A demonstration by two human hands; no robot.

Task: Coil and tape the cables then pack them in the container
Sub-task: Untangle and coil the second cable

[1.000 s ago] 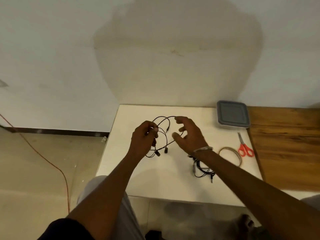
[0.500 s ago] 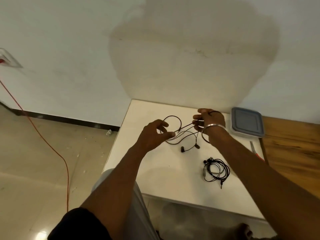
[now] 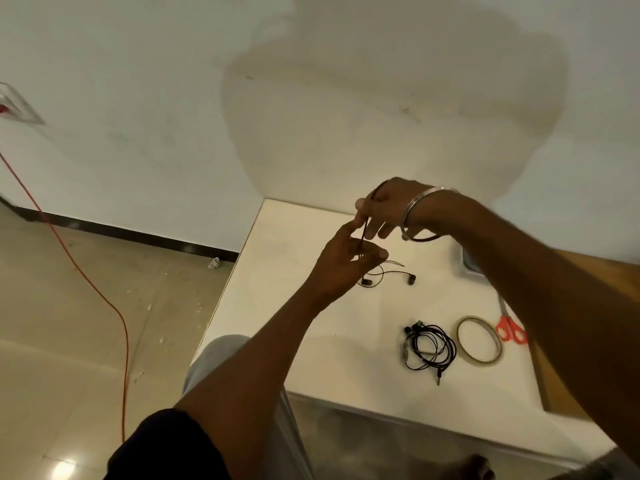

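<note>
Nearest on the white rectangular table [image 3: 311, 362] lies a coiled black earphone cable [image 3: 429, 346], its plug pointing toward the near edge. Just right of it sits a flat ring of clear tape [image 3: 479, 341], and right again the orange-handled scissors [image 3: 510, 329], partly hidden by the right forearm. Farther in, above the table's middle, the left hand [image 3: 341, 268] pinches a second thin black earphone cable [image 3: 363, 237] between thumb and fingers; its two earbuds rest on the table just beyond. The right hand [image 3: 388, 209], a metal bangle [image 3: 420, 216] on its wrist, pinches the same cable higher up. At the far right, the grey-lidded container [image 3: 469, 263] shows only a corner behind the arm.
</note>
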